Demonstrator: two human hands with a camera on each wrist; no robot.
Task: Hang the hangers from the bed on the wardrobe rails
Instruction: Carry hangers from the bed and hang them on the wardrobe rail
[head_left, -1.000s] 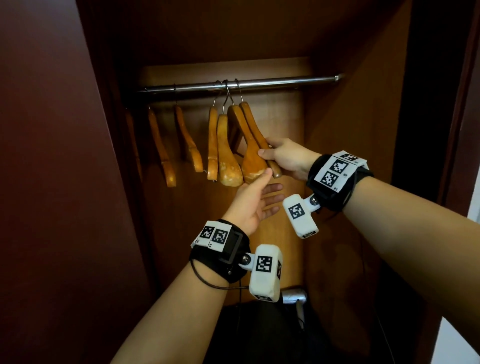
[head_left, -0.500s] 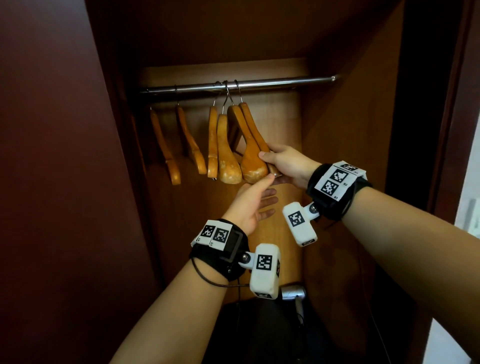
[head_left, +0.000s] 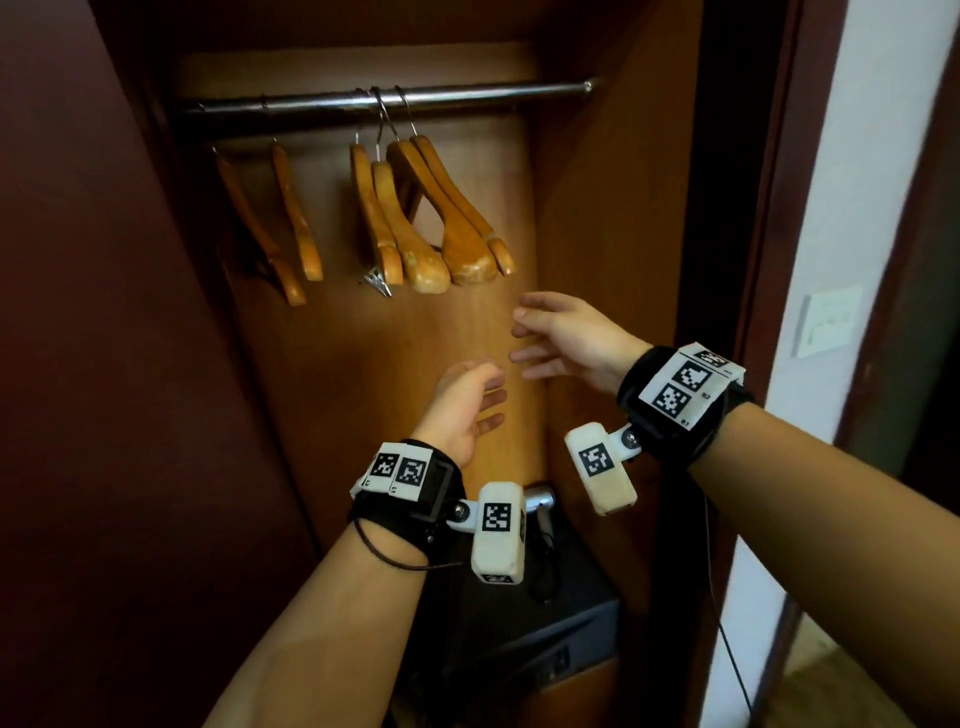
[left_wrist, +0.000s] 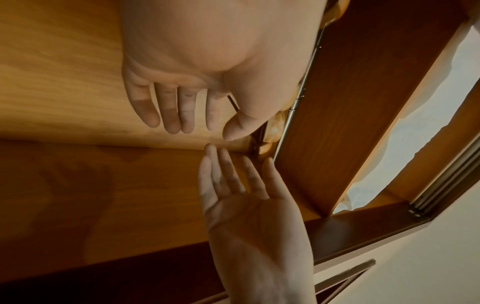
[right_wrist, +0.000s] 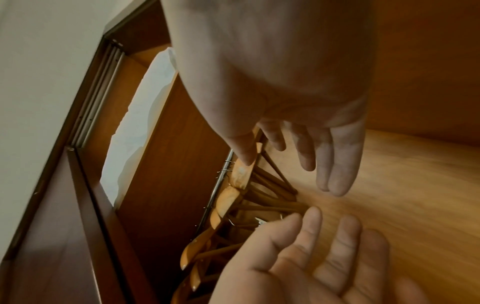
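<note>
Both the left hand (head_left: 464, 402) and the right hand (head_left: 563, 338) hang empty with fingers spread below the hangers (head_left: 415, 208) on the rail (head_left: 395, 97), whose crowded hooks look, perhaps, tangled enough to snag.

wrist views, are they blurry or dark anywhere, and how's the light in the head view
Left wrist view: the left hand is close, soft and smeared, with hand shadows on the wardrobe wall. Right wrist view: motion blur on the back panel and the right hand; the hangers stay fairly sharp. Head view: warm light on the panel below the rail, side walls nearly black.
</note>
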